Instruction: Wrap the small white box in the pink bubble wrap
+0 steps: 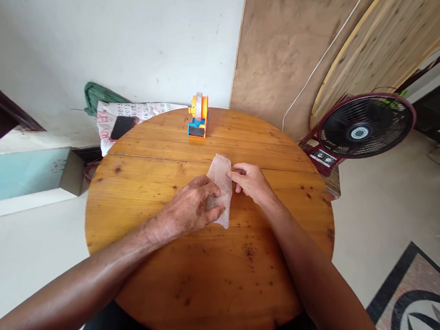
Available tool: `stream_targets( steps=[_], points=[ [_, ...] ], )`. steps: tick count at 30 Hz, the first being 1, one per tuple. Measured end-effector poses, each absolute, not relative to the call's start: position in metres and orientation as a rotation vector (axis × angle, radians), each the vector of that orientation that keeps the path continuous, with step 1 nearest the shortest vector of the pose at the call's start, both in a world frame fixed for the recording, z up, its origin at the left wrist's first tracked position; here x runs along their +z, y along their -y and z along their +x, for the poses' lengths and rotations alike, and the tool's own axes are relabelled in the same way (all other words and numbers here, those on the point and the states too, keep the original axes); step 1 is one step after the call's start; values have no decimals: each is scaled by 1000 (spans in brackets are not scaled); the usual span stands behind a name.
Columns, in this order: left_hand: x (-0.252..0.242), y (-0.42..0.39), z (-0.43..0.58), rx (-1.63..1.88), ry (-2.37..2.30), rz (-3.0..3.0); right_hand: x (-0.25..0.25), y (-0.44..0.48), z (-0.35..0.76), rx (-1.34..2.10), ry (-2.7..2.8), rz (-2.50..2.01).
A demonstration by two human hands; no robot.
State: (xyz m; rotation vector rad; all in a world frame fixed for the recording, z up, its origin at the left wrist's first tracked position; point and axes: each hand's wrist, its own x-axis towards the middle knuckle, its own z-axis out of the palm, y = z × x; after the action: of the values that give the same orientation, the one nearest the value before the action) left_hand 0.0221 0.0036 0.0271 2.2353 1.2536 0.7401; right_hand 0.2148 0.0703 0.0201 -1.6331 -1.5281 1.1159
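Observation:
A narrow, pale pinkish, translucent folded wrap (222, 171), which looks like bubble wrap or a thin plastic bag, lies lengthwise on the round wooden table (198, 281). What is inside it, if anything, I cannot make out. My left hand (191, 206) bends over its lower left part, with thumb and forefinger holding it down at the near end. On the other side, my right hand (252, 182) has its fingers curled in and grips the upper right edge with the fingertips.
An orange and blue tape dispenser (198, 116) stands at the table's far edge, holding a roll of tape. Behind the left rim, a phone (122, 127) rests on a printed white sack (106, 116). To the right is a dark red fan (362, 128). A wall borders the back.

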Motion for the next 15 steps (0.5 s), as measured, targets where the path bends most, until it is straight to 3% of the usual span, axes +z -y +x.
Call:
stream_targets(
  steps=[9,15],
  points=[
    [25,-3,22,760,-1220,2245,26,-68,198,1471,1365,-1478],
    [26,-2,20,770,-1220,2270,9,-77,197,1303,1458,-1397]
  ],
)
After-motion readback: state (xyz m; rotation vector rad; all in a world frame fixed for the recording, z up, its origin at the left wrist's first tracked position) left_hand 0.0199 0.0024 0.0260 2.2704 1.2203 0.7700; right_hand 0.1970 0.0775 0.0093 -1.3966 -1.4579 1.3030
